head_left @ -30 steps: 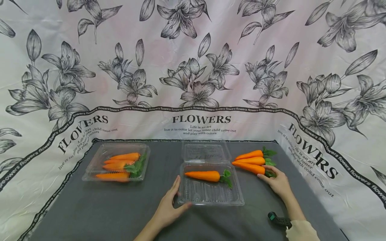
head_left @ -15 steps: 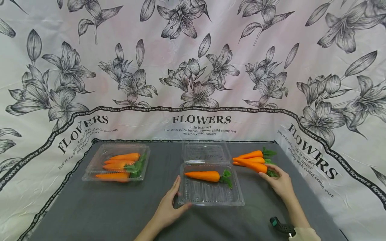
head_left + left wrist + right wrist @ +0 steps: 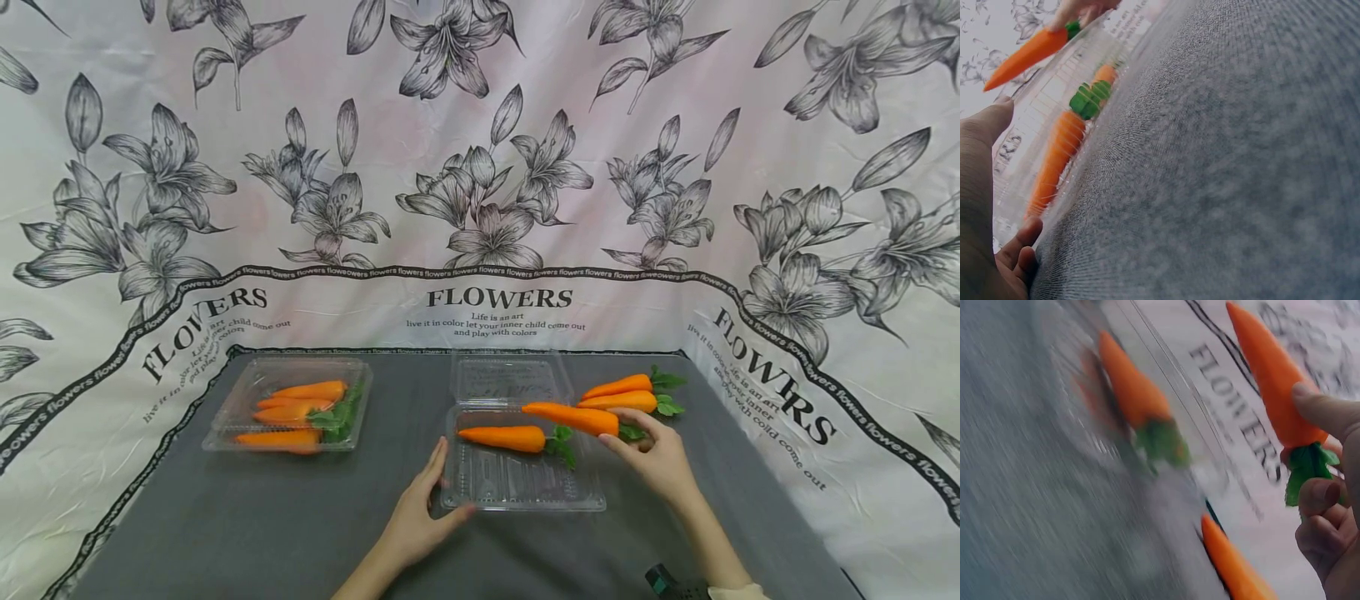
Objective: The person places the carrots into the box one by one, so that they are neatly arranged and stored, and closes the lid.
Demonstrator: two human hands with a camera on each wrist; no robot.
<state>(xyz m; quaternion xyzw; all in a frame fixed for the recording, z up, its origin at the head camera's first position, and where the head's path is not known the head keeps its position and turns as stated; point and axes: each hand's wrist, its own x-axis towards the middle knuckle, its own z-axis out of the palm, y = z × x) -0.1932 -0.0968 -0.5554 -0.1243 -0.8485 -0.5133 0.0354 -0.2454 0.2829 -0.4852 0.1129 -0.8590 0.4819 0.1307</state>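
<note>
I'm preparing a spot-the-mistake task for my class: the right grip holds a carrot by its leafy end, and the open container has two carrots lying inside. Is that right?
Not quite: the head view shows only one carrot lying inside the open container. The right grip does hold another carrot by its leafy end.

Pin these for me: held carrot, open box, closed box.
Held carrot (image 3: 1277,384): right wrist view, middle of its orange body.
Open box (image 3: 525,485): head view, bare floor in front of the carrot.
Closed box (image 3: 242,402): head view, left part of its clear lid.
</note>
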